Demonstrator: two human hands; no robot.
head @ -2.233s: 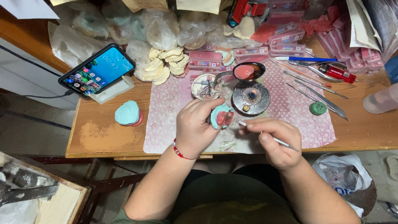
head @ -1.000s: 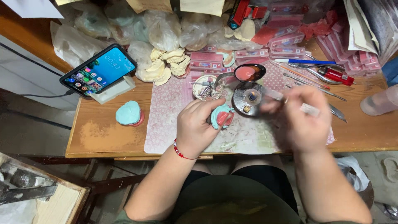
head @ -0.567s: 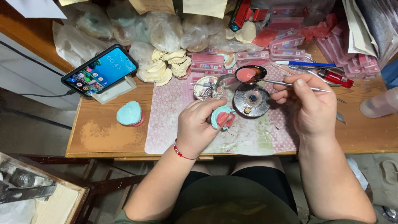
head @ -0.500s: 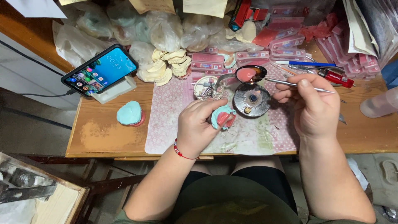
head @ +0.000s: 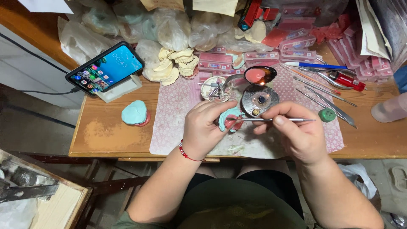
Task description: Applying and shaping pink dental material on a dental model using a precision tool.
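My left hand [head: 204, 128] grips a small teal dental cast with pink wax [head: 230, 121] over a pink patterned mat [head: 178, 110]. My right hand [head: 296, 135] holds a thin metal instrument [head: 275, 120] level, its tip touching the cast's pink part. Just beyond the cast stand a round metal burner [head: 259, 100] and a spoon of melted pink wax [head: 259, 75].
A phone [head: 105, 67] leans on a white block at the left, and a teal cast [head: 135, 113] lies near it. Bagged plaster casts [head: 174, 63] and pink boxes [head: 296, 42] crowd the back. Metal tools [head: 326, 99] and a green cap [head: 327, 114] lie at the right.
My right hand reached out to the spoon of wax with the instrument, then came back; the tip now rests at the cast. The left hand kept its hold.
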